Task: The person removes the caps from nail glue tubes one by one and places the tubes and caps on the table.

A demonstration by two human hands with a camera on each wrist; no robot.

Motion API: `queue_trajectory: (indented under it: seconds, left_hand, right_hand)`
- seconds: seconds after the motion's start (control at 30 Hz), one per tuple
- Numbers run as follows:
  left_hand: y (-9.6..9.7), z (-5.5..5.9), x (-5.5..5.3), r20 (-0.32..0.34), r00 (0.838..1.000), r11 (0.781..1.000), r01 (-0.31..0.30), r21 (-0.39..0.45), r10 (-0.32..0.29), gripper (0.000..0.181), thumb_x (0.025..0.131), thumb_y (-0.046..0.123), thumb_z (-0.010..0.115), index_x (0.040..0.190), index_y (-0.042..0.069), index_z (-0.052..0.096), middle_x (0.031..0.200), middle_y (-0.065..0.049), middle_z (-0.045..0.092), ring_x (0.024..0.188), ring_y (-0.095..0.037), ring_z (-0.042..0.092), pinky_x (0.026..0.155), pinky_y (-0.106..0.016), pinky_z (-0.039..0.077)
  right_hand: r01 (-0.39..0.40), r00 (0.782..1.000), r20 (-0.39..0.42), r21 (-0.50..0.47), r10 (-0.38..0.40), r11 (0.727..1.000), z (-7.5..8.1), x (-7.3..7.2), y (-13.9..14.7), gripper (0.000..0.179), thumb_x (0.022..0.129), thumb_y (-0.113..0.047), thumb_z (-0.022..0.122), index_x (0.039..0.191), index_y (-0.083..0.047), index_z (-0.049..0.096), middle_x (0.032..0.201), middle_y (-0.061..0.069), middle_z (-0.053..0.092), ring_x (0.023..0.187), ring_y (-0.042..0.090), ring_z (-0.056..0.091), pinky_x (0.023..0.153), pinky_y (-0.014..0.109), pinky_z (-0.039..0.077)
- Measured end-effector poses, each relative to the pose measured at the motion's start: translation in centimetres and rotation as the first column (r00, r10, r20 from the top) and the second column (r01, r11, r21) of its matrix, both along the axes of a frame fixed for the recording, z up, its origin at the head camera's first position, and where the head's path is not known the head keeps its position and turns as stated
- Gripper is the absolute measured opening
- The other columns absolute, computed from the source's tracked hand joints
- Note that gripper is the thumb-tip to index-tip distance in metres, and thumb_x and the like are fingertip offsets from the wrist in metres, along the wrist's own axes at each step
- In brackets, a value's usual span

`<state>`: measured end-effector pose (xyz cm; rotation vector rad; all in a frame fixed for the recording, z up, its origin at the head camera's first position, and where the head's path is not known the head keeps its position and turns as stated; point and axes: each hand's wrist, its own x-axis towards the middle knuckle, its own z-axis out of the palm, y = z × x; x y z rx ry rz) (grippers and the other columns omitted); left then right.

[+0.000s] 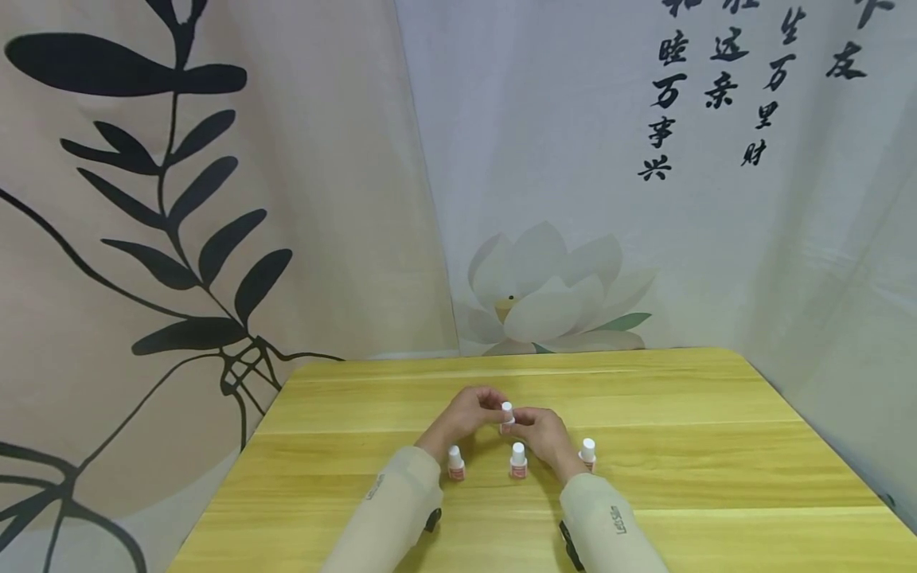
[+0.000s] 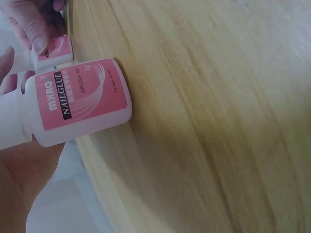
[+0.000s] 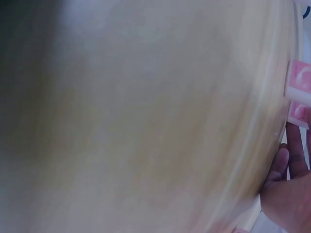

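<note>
In the head view a small white-capped nail glue bottle (image 1: 507, 420) stands upright between both hands. My right hand (image 1: 542, 431) grips it from the right; the left wrist view shows the thumb of that right hand (image 2: 30, 22) over its pink label. From the left, my left hand (image 1: 469, 411) pinches at the cap with thumb and fingers, partly hidden by a closer bottle in its wrist view. That closer nail glue bottle (image 2: 87, 102) has a pink label and stands on the table beside the left wrist. In the right wrist view, the right hand (image 3: 286, 196) shows only at the edge.
Three more white-capped bottles stand in a row nearer the person: a left bottle (image 1: 456, 464), a middle bottle (image 1: 518, 461) and a right bottle (image 1: 588, 452), partly behind the right wrist. The wooden table (image 1: 716, 446) reaches back to a printed curtain (image 1: 344, 199).
</note>
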<state>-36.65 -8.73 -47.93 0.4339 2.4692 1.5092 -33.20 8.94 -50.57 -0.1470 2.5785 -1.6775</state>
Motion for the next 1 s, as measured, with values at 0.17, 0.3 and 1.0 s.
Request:
queue_trajectory:
  seconds: [0.17, 0.3, 1.0]
  left_hand:
    - [-0.07, 0.12, 0.0, 0.006, 1.0, 1.0, 0.01, 0.0, -0.01, 0.023, 0.088, 0.026, 0.077, 0.107, 0.014, 0.07, 0.099, 0.002, 0.066, 0.096, -0.017, 0.058, 0.094, -0.044, 0.047]
    - [-0.11, 0.1, 0.0, 0.008, 1.0, 1.0, 0.019, 0.009, -0.019, 0.022, 0.089, 0.024, 0.076, 0.108, 0.013, 0.071, 0.1, 0.002, 0.066, 0.097, -0.017, 0.059, 0.096, -0.044, 0.046]
    - [-0.12, -0.18, -0.13, 0.004, 1.0, 1.0, 0.009, 0.01, -0.009, 0.023, 0.088, 0.026, 0.077, 0.106, 0.013, 0.069, 0.099, 0.001, 0.066, 0.097, -0.017, 0.059, 0.095, -0.044, 0.046]
  right_hand:
    - [0.001, 1.0, -0.004, 0.001, -0.001, 1.0, 0.08, 0.1, -0.02, 0.02, 0.09, -0.023, 0.075, 0.107, -0.013, 0.076, 0.11, 0.003, 0.073, 0.116, 0.032, 0.059, 0.1, 0.055, 0.042]
    - [0.0, 1.0, 0.009, -0.003, 0.0, 1.0, 0.19, 0.13, -0.01, 0.021, 0.09, -0.025, 0.074, 0.107, -0.013, 0.076, 0.11, 0.002, 0.072, 0.117, 0.032, 0.059, 0.101, 0.055, 0.041]
    - [0.002, 1.0, -0.022, 0.012, -0.002, 1.0, 0.2, 0.19, -0.02, 0.02, 0.089, -0.021, 0.075, 0.106, -0.012, 0.076, 0.111, 0.005, 0.072, 0.116, 0.034, 0.059, 0.101, 0.055, 0.041]
